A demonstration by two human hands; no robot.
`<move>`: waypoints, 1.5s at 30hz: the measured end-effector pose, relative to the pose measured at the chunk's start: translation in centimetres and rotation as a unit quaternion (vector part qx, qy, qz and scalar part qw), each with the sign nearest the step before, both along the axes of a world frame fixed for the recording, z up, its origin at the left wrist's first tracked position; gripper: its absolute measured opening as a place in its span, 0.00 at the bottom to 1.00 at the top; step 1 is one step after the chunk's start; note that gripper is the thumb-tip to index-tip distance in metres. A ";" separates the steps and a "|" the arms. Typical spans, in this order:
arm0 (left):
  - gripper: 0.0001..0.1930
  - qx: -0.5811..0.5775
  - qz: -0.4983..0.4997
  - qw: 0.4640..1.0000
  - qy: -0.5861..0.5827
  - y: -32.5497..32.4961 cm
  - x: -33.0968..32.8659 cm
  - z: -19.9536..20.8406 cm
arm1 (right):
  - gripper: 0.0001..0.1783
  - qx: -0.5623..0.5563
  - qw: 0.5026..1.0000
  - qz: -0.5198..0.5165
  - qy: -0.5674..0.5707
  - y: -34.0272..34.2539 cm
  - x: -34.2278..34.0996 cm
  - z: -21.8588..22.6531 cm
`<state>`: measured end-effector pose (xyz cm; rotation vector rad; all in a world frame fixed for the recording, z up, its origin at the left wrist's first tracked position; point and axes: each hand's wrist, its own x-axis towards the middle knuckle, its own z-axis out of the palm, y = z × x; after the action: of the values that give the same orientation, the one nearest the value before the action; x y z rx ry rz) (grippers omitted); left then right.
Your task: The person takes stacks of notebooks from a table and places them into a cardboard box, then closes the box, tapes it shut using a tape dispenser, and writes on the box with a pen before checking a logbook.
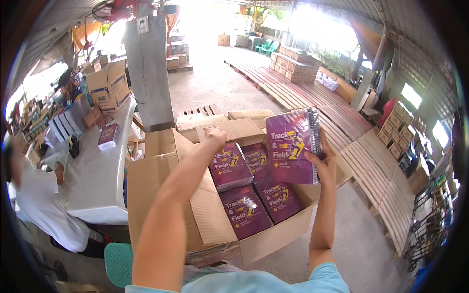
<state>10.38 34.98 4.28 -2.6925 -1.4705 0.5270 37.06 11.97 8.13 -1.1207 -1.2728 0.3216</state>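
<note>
My right hand [322,163] grips a plastic-wrapped stack of purple spiral notebooks [293,146], its thumb on the front cover and the fingers behind the coiled edge. The stack is held upright above the right side of an open cardboard carton [281,239]. Inside the carton lie several more purple notebook stacks [245,210] in two columns, covers up. My left arm reaches across the carton to its far side. There my left hand [215,133] is closed at the far cardboard flap [234,128], its fingertips partly hidden.
On the left, a grey-white table [97,180] carries books and an open box [108,88]. A person in white [44,205] is beside it, near a green stool [118,263]. A grey pillar [149,73] rises behind the carton. Wooden pallets [337,105] with stacked boxes run along the right.
</note>
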 end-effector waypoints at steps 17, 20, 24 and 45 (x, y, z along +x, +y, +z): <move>0.57 -0.053 0.099 0.992 -0.065 -0.9 -1.8 -12.4 | 0.56 -0.118 0.813 -0.056 -0.567 12.6 -4.4 -20.4; 0.49 -0.232 -0.033 0.967 -0.105 -0.6 -3.4 -6.6 | 0.57 -0.074 0.796 -0.024 -0.600 11.6 -4.9 -19.6; 0.50 -0.069 -0.176 0.937 -0.294 -4.3 -6.7 -3.5 | 0.56 -0.048 0.794 -0.043 -0.605 12.4 -5.3 -21.0; 0.34 -0.057 0.604 0.351 -0.713 5.8 -63.7 -23.2 | 0.19 0.031 0.769 -0.146 -0.622 16.5 -30.4 -1.3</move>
<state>-53.31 40.76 -18.92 -0.6626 -3.2652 -2.4743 6.69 28.49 6.82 -1.4874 -2.1612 -0.8736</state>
